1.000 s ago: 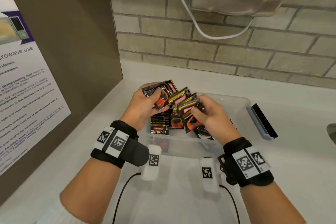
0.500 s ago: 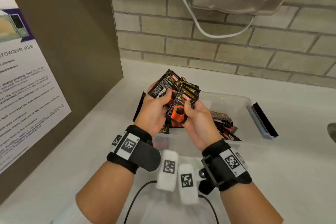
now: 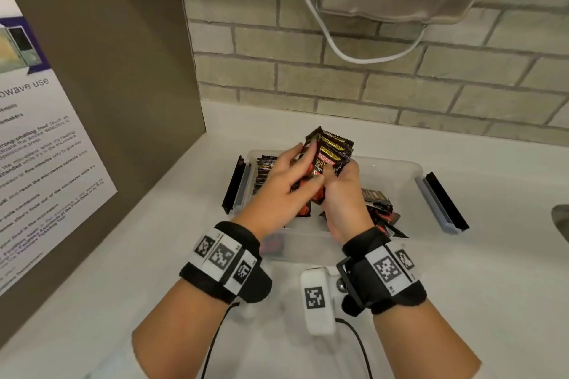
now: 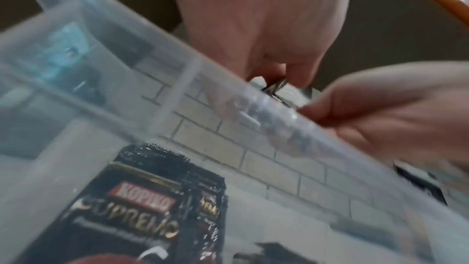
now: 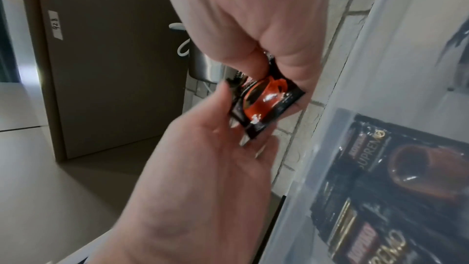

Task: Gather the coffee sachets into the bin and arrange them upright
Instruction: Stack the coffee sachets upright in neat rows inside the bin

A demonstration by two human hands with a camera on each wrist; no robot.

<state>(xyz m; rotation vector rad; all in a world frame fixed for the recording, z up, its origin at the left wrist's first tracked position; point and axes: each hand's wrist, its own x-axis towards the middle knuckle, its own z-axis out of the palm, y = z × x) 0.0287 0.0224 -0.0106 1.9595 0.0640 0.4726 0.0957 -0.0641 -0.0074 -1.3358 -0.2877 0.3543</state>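
Note:
A clear plastic bin stands on the white counter. Above its middle, a squared stack of black coffee sachets is held upright between both hands. My right hand grips the stack's lower end. My left hand holds its left side, fingers reaching up along the edge. The right wrist view shows the stack pinched by my right hand, with my left hand against it. Several sachets stand upright at the bin's left end. Others lie loose at its right.
A brown panel with a microwave notice rises at the left. Behind the bin is a brick wall, and above it a metal appliance with a white cable. The bin's open latches stick out sideways. A sink edge shows at far right.
The fanned sachets held between both hands have been pushed together into one squared stack. It now stands upright over the middle of the bin.

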